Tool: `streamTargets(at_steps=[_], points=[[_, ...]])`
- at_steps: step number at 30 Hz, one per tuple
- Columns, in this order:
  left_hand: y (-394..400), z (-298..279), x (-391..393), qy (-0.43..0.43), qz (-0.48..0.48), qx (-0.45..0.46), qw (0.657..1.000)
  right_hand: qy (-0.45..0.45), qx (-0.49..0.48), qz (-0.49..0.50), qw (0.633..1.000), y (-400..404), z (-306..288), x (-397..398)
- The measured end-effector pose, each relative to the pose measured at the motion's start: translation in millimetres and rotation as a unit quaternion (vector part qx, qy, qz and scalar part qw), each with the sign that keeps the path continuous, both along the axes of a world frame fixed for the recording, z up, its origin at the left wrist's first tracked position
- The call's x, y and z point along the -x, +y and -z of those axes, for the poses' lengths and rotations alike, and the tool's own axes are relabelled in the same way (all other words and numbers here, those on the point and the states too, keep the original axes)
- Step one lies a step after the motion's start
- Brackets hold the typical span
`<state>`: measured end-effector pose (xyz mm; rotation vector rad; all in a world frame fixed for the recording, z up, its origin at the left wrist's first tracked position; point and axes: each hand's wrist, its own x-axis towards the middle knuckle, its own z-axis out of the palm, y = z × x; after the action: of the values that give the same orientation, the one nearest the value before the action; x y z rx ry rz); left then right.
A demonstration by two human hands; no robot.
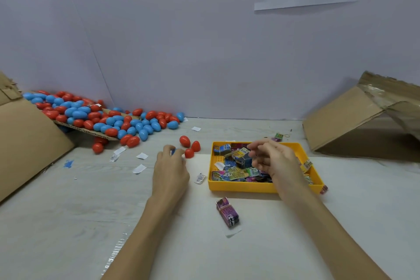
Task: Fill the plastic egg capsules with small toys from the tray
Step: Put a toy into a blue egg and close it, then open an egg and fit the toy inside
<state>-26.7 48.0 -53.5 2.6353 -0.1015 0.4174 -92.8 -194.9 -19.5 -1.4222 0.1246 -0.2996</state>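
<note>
A yellow tray (241, 185) right of centre holds several small colourful toy packets (236, 174). My right hand (272, 159) hovers over the tray with loosely curled fingers, and nothing shows in its grasp. My left hand (170, 166) grips a blue egg capsule (173, 151), mostly hidden by the fingers. Three red egg capsules (189, 146) lie just beyond my left hand. A big heap of red and blue egg capsules (109, 118) spills from cardboard at the back left.
A purple toy box (228, 211) lies on the table in front of the tray. Paper scraps (141, 161) are scattered left of centre. Cardboard boxes stand at far left (27, 143) and right (363, 120). A wall closes the back.
</note>
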Motion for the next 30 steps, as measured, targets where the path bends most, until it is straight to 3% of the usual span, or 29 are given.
streamTargets(at_steps=[7,10,13,15,17,20,24,30], points=[[2,-17,-12,-0.004,-0.005,0.097,0.995,-0.01,0.022,-0.011,1.0,2,-1,4],[-8,-28,-3,-0.035,0.036,0.217,0.975,-0.021,0.068,-0.012,0.997,4,0,4],[-29,-37,22,0.049,0.123,0.457,0.88,-0.058,0.171,0.017,0.983,11,5,5],[-39,-37,36,0.1,0.177,0.536,0.819,-0.105,0.273,0.044,0.955,18,8,8],[-47,-37,46,0.119,0.207,0.551,0.8,-0.164,0.366,0.046,0.915,26,9,13],[-55,-37,54,0.111,0.215,0.554,0.797,-0.205,0.449,0.039,0.869,39,7,19],[-62,-40,59,0.111,0.202,0.572,0.787,-0.189,0.467,0.096,0.858,48,2,23],[-64,-42,60,0.084,0.211,0.547,0.806,-0.176,0.502,0.025,0.846,42,-3,25]])
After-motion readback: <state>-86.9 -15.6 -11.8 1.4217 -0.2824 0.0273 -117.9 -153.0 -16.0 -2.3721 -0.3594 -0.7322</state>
